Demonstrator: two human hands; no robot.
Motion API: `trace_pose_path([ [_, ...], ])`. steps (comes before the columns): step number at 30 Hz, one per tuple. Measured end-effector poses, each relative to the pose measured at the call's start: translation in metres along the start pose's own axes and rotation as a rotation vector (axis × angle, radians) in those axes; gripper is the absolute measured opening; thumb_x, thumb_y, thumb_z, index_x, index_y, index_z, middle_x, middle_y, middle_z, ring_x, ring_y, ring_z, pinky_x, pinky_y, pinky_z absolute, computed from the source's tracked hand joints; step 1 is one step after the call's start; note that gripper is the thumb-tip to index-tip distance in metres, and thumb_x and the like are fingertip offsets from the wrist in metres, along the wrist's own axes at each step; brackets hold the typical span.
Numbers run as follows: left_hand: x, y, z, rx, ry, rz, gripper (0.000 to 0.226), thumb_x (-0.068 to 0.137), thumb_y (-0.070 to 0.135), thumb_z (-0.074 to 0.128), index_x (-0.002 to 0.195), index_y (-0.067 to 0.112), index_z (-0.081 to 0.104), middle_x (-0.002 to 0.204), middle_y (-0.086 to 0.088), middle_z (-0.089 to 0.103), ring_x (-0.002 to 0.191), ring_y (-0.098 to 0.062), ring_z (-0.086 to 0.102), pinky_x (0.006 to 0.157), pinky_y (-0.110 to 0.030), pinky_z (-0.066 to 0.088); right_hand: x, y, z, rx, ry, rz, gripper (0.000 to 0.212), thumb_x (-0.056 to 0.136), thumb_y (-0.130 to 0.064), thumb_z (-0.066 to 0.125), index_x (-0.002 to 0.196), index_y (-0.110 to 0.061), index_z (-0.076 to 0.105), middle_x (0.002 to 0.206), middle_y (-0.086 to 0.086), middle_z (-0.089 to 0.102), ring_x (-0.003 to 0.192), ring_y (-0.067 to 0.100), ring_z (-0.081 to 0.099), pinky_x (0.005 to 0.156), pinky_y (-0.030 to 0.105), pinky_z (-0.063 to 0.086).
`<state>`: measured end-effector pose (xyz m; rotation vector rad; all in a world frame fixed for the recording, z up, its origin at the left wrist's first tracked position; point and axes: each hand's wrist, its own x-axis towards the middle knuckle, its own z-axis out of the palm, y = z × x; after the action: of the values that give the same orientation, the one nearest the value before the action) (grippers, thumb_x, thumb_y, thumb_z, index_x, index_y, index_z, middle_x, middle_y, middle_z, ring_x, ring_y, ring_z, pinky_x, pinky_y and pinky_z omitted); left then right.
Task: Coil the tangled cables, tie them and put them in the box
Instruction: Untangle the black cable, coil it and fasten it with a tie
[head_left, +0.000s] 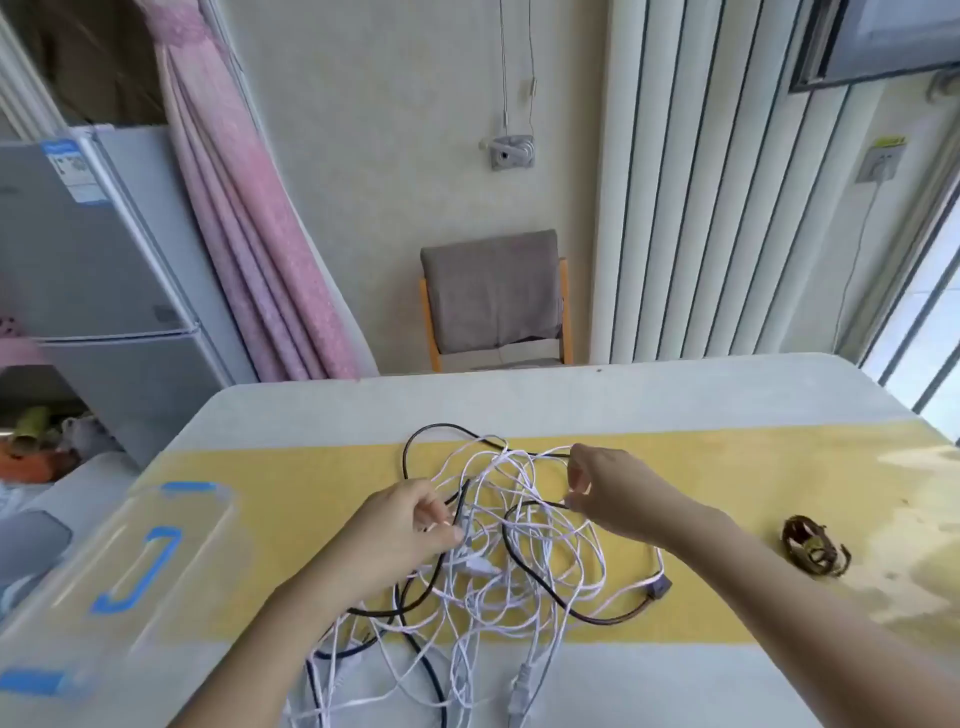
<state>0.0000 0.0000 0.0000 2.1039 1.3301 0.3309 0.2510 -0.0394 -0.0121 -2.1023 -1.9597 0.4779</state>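
The tangled cables (498, 551) lie on the table (727, 405), right of the box (104, 582). Left grip (410, 525) pinches a black strand; right grip (597, 486) pinches another black strand above the tangle.

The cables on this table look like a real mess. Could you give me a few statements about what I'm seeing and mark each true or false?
1. The white and black cables lie in one tangled heap on the table. True.
2. The clear box stands to the person's right. False: it stands to the left, lid on.
3. Both hands are in the tangle, the left hand pinching strands and the right hand pinching a black strand. True.
4. The brown bundle of ties is wrapped round the cables. False: it lies apart, to the right.
5. One cable is already coiled. False: none is.
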Motion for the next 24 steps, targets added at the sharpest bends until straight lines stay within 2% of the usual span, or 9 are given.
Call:
trace_pose_path([
  [4, 0.001, -0.024, 0.035, 0.115, 0.029, -0.002, 0.025, 0.078, 0.038, 0.071, 0.086, 0.032, 0.048, 0.108, 0.019, 0.049, 0.101, -0.002, 0.051, 0.079, -0.021, 0.040, 0.000, 0.001, 0.038, 0.045, -0.021, -0.033, 0.025, 0.089, -0.036, 0.061, 0.106, -0.021, 0.050, 0.112, 0.000, 0.059, 0.101, 0.020, 0.054, 0.085, 0.034, 0.045],
  [7, -0.005, -0.034, 0.055, 0.073, 0.182, 0.040, 0.018, 0.081, 0.027, 0.071, 0.084, 0.026, 0.053, 0.096, 0.014, 0.059, 0.088, -0.002, 0.055, 0.066, -0.006, 0.038, -0.008, -0.001, 0.063, 0.091, -0.006, -0.044, 0.042, 0.089, -0.041, 0.060, 0.125, -0.022, 0.047, 0.125, 0.000, 0.052, 0.112, 0.021, 0.052, 0.087, 0.032, 0.043],
  [9, -0.014, -0.037, 0.062, 0.072, 0.313, 0.075, 0.014, 0.084, 0.019, 0.067, 0.078, 0.024, 0.056, 0.081, 0.014, 0.062, 0.077, -0.002, 0.055, 0.066, -0.004, 0.037, -0.018, -0.005, 0.076, 0.083, 0.014, -0.058, 0.047, 0.090, -0.040, 0.059, 0.130, -0.022, 0.044, 0.130, 0.000, 0.049, 0.116, 0.022, 0.051, 0.087, 0.030, 0.040],
  [13, -0.028, -0.041, 0.066, 0.149, 0.470, 0.132, 0.013, 0.090, 0.022, 0.059, 0.079, 0.020, 0.065, 0.074, 0.012, 0.067, 0.077, -0.007, 0.061, 0.104, -0.033, 0.026, -0.043, -0.010, 0.095, 0.090, 0.027, -0.061, 0.053, 0.089, -0.041, 0.061, 0.135, -0.023, 0.042, 0.134, 0.002, 0.047, 0.119, 0.021, 0.048, 0.093, 0.029, 0.039],
  [14, -0.034, -0.040, 0.065, 0.134, 0.500, 0.161, 0.016, 0.092, 0.023, 0.056, 0.079, 0.018, 0.065, 0.073, 0.010, 0.068, 0.073, -0.004, 0.060, 0.101, -0.030, 0.030, -0.052, -0.013, 0.098, 0.101, 0.037, -0.059, 0.055, 0.089, -0.040, 0.061, 0.137, -0.023, 0.040, 0.136, 0.002, 0.045, 0.121, 0.021, 0.047, 0.093, 0.029, 0.039],
  [16, -0.045, -0.035, 0.060, 0.063, 0.524, 0.218, 0.022, 0.095, 0.022, 0.053, 0.076, 0.016, 0.062, 0.061, 0.008, 0.062, 0.058, 0.000, 0.054, 0.069, -0.012, 0.039, -0.065, -0.018, 0.100, 0.139, 0.072, -0.061, 0.060, 0.089, -0.038, 0.061, 0.141, -0.024, 0.035, 0.139, 0.003, 0.043, 0.124, 0.021, 0.045, 0.095, 0.029, 0.038],
  [17, -0.052, -0.029, 0.057, 0.044, 0.525, 0.245, 0.022, 0.095, 0.021, 0.052, 0.076, 0.016, 0.061, 0.056, 0.007, 0.057, 0.053, -0.001, 0.051, 0.057, -0.012, 0.036, -0.072, -0.023, 0.099, 0.164, 0.104, -0.067, 0.062, 0.089, -0.038, 0.062, 0.142, -0.025, 0.033, 0.138, 0.004, 0.043, 0.124, 0.022, 0.046, 0.095, 0.029, 0.038],
  [20, -0.068, -0.015, 0.047, 0.028, 0.504, 0.357, 0.017, 0.096, 0.021, 0.050, 0.088, 0.019, 0.065, 0.056, 0.003, 0.055, 0.052, -0.008, 0.048, 0.054, -0.018, 0.035, -0.086, -0.046, 0.090, 0.252, 0.258, -0.140, 0.065, 0.089, -0.034, 0.063, 0.143, -0.030, 0.028, 0.127, 0.004, 0.052, 0.104, 0.019, 0.054, 0.084, 0.028, 0.041],
  [24, -0.079, 0.005, 0.033, -0.062, 0.512, 0.481, 0.017, 0.097, 0.023, 0.048, 0.093, 0.027, 0.065, 0.058, 0.004, 0.050, 0.057, -0.016, 0.047, 0.056, -0.024, 0.037, -0.081, -0.080, 0.075, 0.308, 0.395, -0.193, 0.047, 0.087, -0.039, 0.065, 0.129, -0.027, 0.046, 0.080, -0.002, 0.060, 0.072, 0.013, 0.054, 0.065, 0.029, 0.042],
])
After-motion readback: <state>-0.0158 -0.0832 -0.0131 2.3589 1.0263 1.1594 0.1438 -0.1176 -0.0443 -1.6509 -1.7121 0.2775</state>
